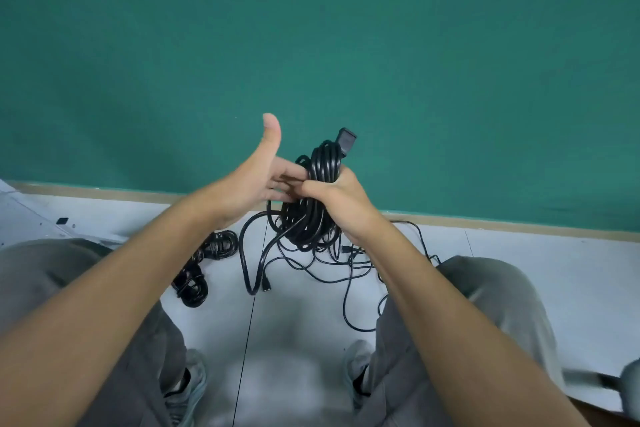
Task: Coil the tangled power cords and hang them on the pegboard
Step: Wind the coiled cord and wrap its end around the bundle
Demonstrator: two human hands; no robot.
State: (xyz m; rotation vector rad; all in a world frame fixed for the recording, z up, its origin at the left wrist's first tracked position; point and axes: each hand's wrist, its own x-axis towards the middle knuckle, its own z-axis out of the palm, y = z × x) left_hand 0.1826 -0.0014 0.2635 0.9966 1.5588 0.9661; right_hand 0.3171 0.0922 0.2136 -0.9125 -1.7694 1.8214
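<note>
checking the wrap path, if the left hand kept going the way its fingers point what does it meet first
Most likely the coiled black power cord gripped by the right hand: the left hand has straight fingers already at the bundle, though actual contact is hard to judge.

No legible text, label, brand, number or sign anywhere: none on the black power cord bundle [317,191], its plug [346,139], the green wall [311,28] or the white floor [298,340].

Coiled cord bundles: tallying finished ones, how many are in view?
2: one bundle gripped in the right hand, one coiled bundle on the floor by the left knee. Loose cords may hide more.
</note>
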